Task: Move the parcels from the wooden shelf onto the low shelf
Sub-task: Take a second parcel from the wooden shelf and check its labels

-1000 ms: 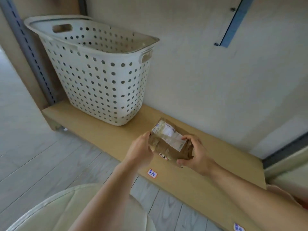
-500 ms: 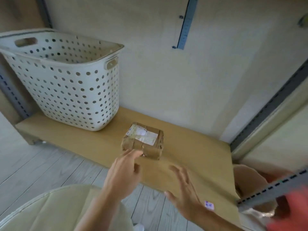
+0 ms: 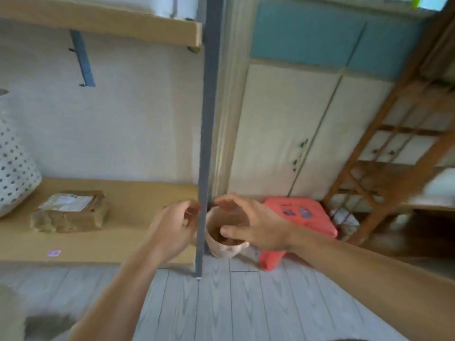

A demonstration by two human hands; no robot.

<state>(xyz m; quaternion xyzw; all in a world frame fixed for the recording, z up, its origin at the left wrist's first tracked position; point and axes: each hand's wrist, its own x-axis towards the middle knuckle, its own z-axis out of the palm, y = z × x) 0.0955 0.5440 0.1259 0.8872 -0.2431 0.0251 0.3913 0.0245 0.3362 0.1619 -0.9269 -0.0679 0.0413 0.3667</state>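
Observation:
A brown taped parcel with a white label lies flat on the low shelf board, left of centre. My left hand hovers over the right end of that board, fingers loosely curled and holding nothing. My right hand is spread in the air to the right of the grey upright post, above a pale bucket, also holding nothing. A wooden lattice shelf stands at the far right; no parcels show on it in this blurred view.
A white perforated laundry basket sits at the board's left end. A red plastic stool stands on the floor beside the bucket. An upper wooden board runs overhead. Cream cabinet doors are behind. Grey plank floor lies in front.
Both hands let go of the parcel, which now rests on the low board. My view has swung right, and both hands have moved right toward the post and bucket.

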